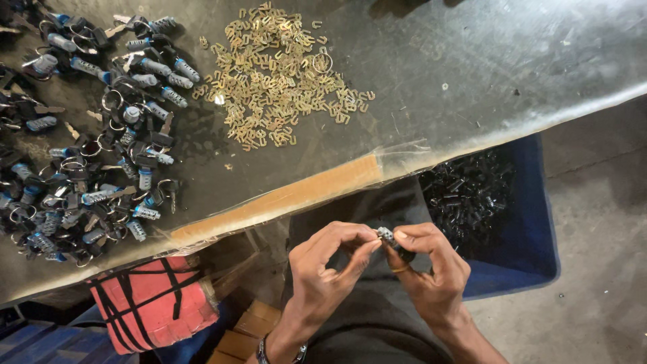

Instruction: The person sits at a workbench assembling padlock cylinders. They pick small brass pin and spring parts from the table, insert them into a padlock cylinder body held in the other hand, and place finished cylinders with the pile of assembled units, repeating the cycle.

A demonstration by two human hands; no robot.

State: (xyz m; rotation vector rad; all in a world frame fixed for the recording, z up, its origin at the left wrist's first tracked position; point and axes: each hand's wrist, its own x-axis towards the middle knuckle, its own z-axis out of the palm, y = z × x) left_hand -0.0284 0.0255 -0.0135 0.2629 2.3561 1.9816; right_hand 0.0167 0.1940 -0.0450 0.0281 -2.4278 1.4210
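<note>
While both hands pinch it, lock cylinder (385, 235): small, silver-black.

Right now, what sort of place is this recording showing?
Probably a small lock assembly workshop. A metal bench holds a heap of lock cylinders with keys and a pile of small brass pieces, and a blue bin below holds dark parts.

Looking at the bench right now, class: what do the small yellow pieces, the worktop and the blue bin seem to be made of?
Small yellow pieces: probably brass, given the shiny golden glint of the thin stamped shapes.
Worktop: likely sheet metal, dull grey with scratches and soft reflections.
Blue bin: seemingly moulded plastic, uniform matte blue with a smooth rounded rim.
</note>
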